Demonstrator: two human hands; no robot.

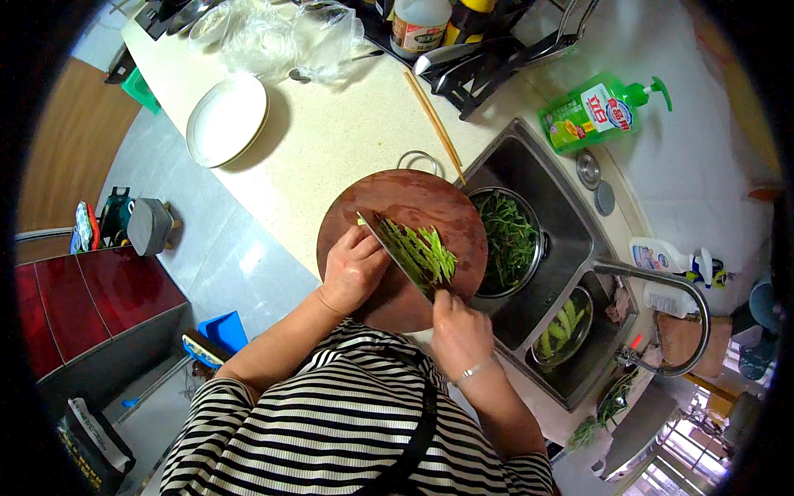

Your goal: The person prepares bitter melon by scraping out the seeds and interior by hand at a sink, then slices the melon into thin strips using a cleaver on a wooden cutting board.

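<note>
In my right hand (460,332) is the handle of a kitchen cleaver, its broad blade (397,253) standing on edge over a round wooden chopping board (397,189). My left hand (356,271) lies along the blade's left side with fingers curled. A small bit of green vegetable (361,221) shows at its fingertips; the fingers hide the rest. Thin green vegetable strips (437,254) lie in a pile on the board, right of the blade. The board rests on the pale countertop (298,186) and overhangs the sink edge.
The double steel sink (564,211) holds a bowl of leafy greens (505,242) and a bowl of green pods (564,332). Wooden chopsticks (434,121) lie beyond the board. Stacked white plates (226,121) sit far left. A green soap bottle (589,115) and the faucet (657,273) flank the sink.
</note>
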